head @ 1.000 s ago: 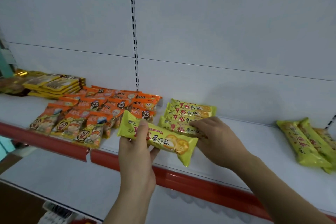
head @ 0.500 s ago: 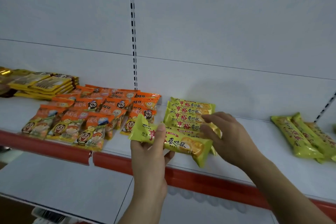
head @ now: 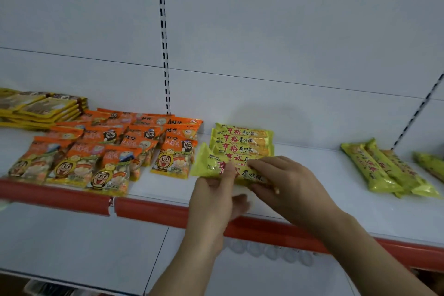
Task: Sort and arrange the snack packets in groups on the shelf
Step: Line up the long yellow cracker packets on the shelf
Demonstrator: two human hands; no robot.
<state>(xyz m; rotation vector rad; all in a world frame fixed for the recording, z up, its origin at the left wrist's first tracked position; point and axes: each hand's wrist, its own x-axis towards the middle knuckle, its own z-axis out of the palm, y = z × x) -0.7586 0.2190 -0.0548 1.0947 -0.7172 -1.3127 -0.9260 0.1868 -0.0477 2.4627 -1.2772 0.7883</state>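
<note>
A long yellow snack packet (head: 217, 166) with red lettering lies slightly tilted at the centre of the frame, low over the white shelf (head: 312, 187), at the front of a neat stack of matching yellow packets (head: 242, 140) that sits just behind it. Whether the packet touches the shelf surface cannot be told.

Both hands hold this packet. The left hand (head: 213, 197) comes up from below centre; its thumb lies flat across the packet's printed face near the middle, and its fingers (head: 240, 202) curl underneath (they are blurred), so the packet is pinched between thumb and fingers. The right hand (head: 286, 182) reaches in from the lower right and covers the packet's right end, its fingers bent over the wrapper and gripping it; the packet's left end sticks out free toward the left.

Left of the stack, a group of orange snack packets (head: 108, 149) with cartoon faces lies in overlapping rows, reaching to the shelf's front edge. At the far left of the frame sits a pile of flat gold-edged packets (head: 45, 109). At the right side of the frame, well apart from the hands, several yellow-green packets (head: 384, 170) lie side by side, angled. A red strip (head: 149, 208) runs along the shelf's front edge, and a white back panel (head: 264, 31) with a slotted upright rises behind.
</note>
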